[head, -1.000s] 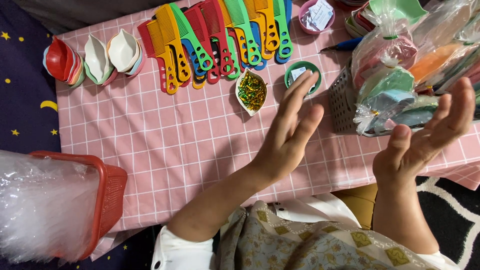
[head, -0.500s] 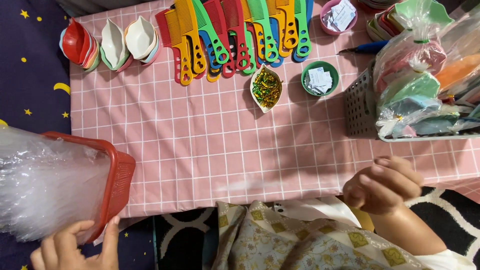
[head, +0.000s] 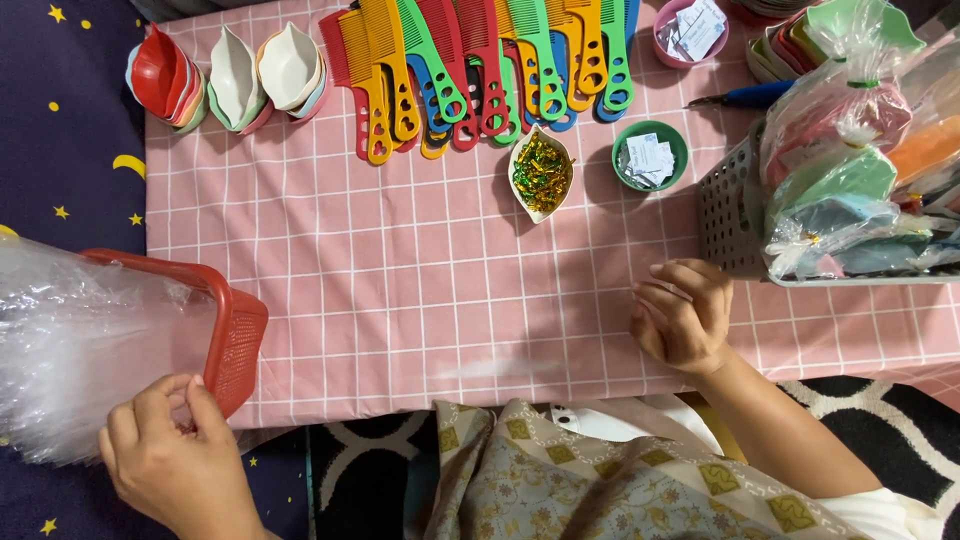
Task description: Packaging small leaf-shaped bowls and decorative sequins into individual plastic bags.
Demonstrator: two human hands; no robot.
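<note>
Surface: I look straight down on a table under a pink cloth (head: pixel 400 290) with a white grid; its middle lies bare
Floor: at the left, a dark blue fabric (head: pixel 60 130) with yellow stars and a moon; at the lower right, a black and white patterned rug (head: pixel 880 410)
Left hand: my left hand (head: pixel 175 455) sits at the lower left, fingers pinched on the edge of the clear plastic bags (head: pixel 90 350); I read it as gripping the film
Plastic bags: a crinkled, shiny stack that fills the red mesh basket (head: pixel 235 335), which lies tipped on its side at the left edge of the table, mouth to the left
Right hand: my right hand (head: pixel 685 315) rests on the cloth near the front right, fingers curled loosely inward; I see nothing in it
Far edge: a row of plastic combs (head: pixel 480 60) in red, orange, green, blue and yellow, overlapping, handles towards me
Far left: stacks of small leaf-shaped dishes (head: pixel 230 75), red, white and pastel
Centre back: a white leaf dish of green and gold twist ties (head: pixel 541 172), just beside a green round cup (head: pixel 650 155) of small paper slips; a pink cup (head: pixel 690 30) of slips stands further back
Right: a grey perforated tray (head: pixel 725 215) holding bagged pastel sets (head: pixel 850 180), with a blue pen (head: pixel 745 97) behind it
Front: a patterned beige garment (head: pixel 600 480) across my lap
</note>
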